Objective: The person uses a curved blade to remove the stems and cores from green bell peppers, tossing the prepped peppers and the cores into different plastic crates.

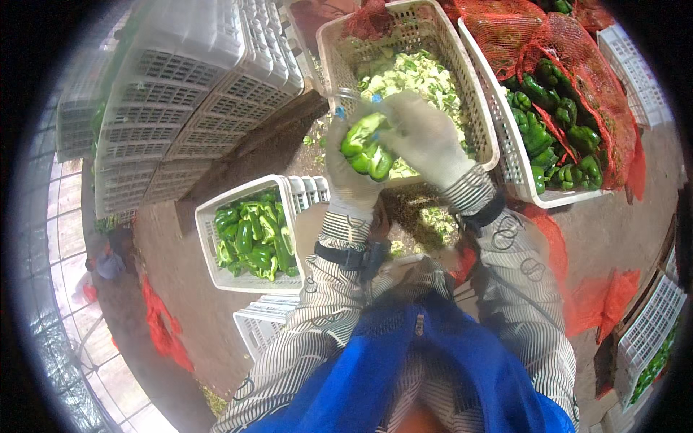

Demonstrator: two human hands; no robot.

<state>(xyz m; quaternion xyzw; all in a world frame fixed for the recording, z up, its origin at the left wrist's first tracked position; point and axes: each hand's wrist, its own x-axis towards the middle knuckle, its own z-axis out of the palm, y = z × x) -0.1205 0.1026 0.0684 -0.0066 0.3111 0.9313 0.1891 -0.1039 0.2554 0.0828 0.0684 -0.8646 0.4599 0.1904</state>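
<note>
A green bell pepper (367,148), its pale cut inside showing, is held in front of me over the near end of a crate of scraps. My gloved left hand (350,162) wraps round it from the left. My gloved right hand (426,137) is at the pepper's right side, its fingers curled in toward it; what they grip, if anything, is blurred and hidden. Blue bits show at the fingertips of both gloves. Beyond the hands, the large white crate (476,86) contains pale green pepper cores and trimmings (411,72).
Cut green peppers (253,234) fill a white crate (206,249) at left. To the right, whole peppers (538,137) spill from a red mesh sack (613,108) in another crate (505,108). Stacked crates (195,94) rise at far left. Red netting (162,325) and scraps (437,220) litter the floor.
</note>
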